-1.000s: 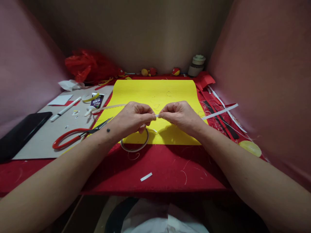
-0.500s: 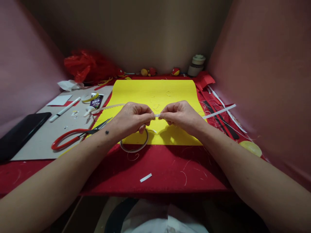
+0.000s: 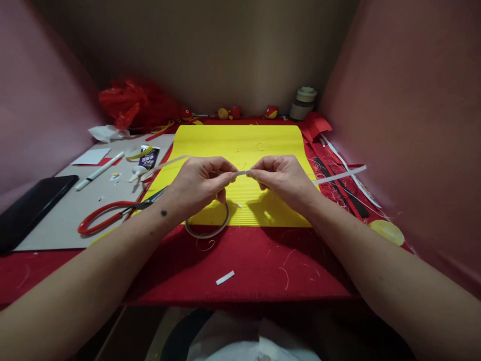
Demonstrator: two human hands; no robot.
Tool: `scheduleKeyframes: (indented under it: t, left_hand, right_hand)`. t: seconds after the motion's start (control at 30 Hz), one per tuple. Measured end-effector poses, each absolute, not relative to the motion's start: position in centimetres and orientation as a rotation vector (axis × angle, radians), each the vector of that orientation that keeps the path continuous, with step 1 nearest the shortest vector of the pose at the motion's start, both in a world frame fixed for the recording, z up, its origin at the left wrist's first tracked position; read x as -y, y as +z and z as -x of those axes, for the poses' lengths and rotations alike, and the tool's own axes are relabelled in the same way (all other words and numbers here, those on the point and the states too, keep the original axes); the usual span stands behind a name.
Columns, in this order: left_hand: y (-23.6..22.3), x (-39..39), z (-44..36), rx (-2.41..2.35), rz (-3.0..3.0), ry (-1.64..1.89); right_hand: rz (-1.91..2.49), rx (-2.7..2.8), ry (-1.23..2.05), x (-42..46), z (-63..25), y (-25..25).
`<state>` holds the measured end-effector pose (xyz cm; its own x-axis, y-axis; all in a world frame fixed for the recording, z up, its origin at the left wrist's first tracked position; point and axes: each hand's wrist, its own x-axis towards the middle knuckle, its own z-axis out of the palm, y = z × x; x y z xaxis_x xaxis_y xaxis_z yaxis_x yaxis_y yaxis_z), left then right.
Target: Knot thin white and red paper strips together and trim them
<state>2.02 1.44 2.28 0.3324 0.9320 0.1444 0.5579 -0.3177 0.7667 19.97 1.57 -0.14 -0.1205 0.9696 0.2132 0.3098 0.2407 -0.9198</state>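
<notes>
The left hand [image 3: 205,180] and right hand [image 3: 278,173] are pinching a pale, narrow strip [image 3: 241,173] between them; its short visible stretch is looking straight and nearly level, hovering above the yellow corrugated sheet [image 3: 240,140].

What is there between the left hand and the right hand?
The head view shows a pale strip, pinched by the left hand and right hand.

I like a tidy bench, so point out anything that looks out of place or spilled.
A short white piece lies near the front edge of the red surface, apart from the pale strip pinched between the left hand and right hand. Loose threads are scattered to its right, like litter. I see no spill.
</notes>
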Motion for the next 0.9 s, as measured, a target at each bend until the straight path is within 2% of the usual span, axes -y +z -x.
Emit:
scheduleKeyframes:
  t: [0.17, 0.3, 0.5, 0.6, 0.8, 0.9]
  left_hand:
    - [1.5, -1.4, -1.8, -1.329, -2.249, 0.962]
    - [0.7, -1.6, -1.4, -1.305, -2.679, 1.105]
    - [-0.1, -1.8, -0.9, -1.256, -2.988, 1.214]
    - [0.1, -1.6, -1.2, -1.163, -2.798, 1.237]
    - [1.3, -1.0, -2.3, -1.172, -1.949, 0.879]
    - [1.8, -0.9, -2.4, -1.158, -1.767, 0.851]
  right_hand:
    - [1.142, 1.671, 0.683, -1.1, -19.6, -0.8]
    - [1.234, 1.725, 0.440, -0.8, -19.4, -1.1]
    - [1.307, 1.841, 0.413, -1.0, -19.5, -1.2]
    - [1.207, 1.785, 0.347, -1.0, -19.5, -1.4]
    - [1.077, 1.771, 0.260, -0.9, -19.2, -1.9]
    - [1.083, 1.804, 0.233, -0.9, -19.2, -1.7]
